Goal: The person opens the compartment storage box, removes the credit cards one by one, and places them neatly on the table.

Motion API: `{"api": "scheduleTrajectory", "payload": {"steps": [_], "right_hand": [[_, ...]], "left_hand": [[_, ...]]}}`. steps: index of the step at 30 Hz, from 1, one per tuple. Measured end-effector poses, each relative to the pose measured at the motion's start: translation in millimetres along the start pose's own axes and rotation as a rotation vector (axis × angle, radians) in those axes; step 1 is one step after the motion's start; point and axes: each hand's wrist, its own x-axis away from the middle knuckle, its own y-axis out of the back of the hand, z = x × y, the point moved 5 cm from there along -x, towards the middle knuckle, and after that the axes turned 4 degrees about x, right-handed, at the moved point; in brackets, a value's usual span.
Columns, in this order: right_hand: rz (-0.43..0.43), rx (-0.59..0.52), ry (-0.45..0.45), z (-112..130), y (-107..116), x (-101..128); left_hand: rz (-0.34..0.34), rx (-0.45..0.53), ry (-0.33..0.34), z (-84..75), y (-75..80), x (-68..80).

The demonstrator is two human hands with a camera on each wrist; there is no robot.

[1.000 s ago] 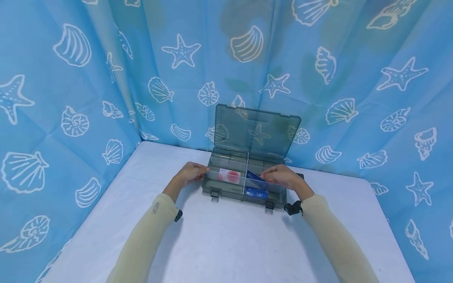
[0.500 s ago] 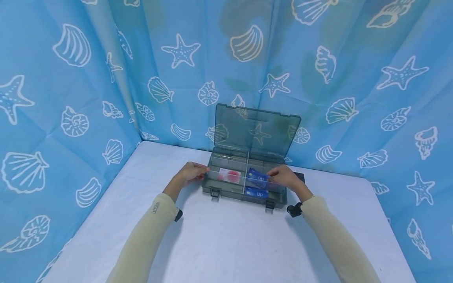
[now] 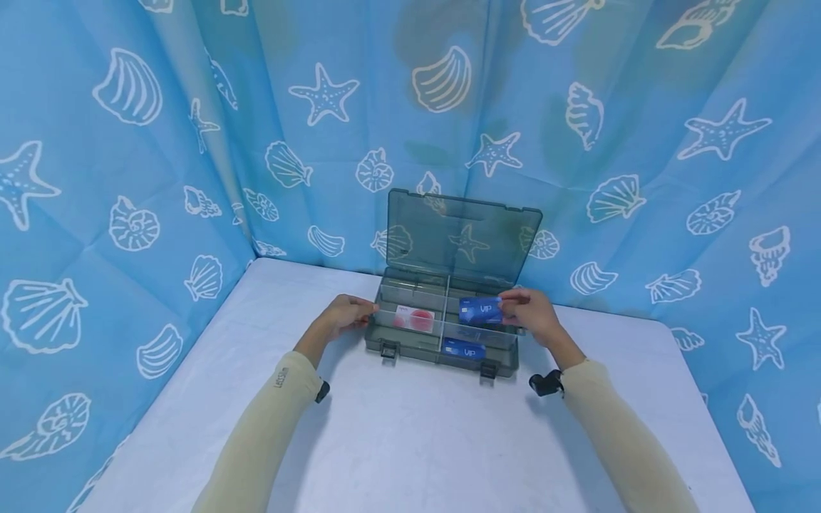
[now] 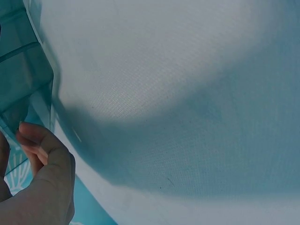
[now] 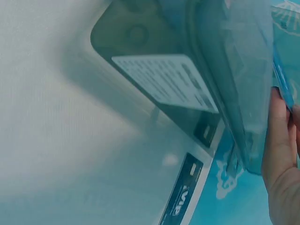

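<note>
A translucent grey-green compartment box [image 3: 385, 345] stands at the back of the table, its lid [image 3: 465, 235] raised. My left hand [image 3: 346, 312] grips the box's left edge with thumb and fingertips; the left wrist view shows this hand [image 4: 49, 173] at the box's corner. Over the right side of the box, my right hand [image 3: 532, 313] pinches a blue VIP card [image 3: 479, 311] by its right end. From the right wrist that card [image 5: 282, 77] appears nearly edge-on. Another blue VIP card [image 3: 464, 349] lies in the front right compartment, and a pink-and-white card [image 3: 413, 319] in a left one.
Clear dividers [image 3: 445, 313] split the box. A dark VIP card [image 5: 180, 197] lies on the white table just right of the box, hidden in the head view. A blue shell-patterned curtain [image 3: 333, 178] hangs close behind the lid.
My right hand has drawn the blue VIP card up and to the right out of the middle right compartment, turning it level and face-on. The left hand stays at the box's edge.
</note>
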Motion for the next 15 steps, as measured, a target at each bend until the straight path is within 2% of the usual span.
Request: {"api": "scheduleTrajectory", "payload": {"steps": [7,15], "right_hand": [[-0.059,-0.120,-0.033,-11.0,33.3,9.0],[-0.100,-0.096,-0.024,-38.7,71.4,31.1]], "left_hand": [[-0.009,-0.006,0.012,-1.5,-2.2,2.3],[0.008,0.011,-0.008,0.3,-0.4,1.6]]}}
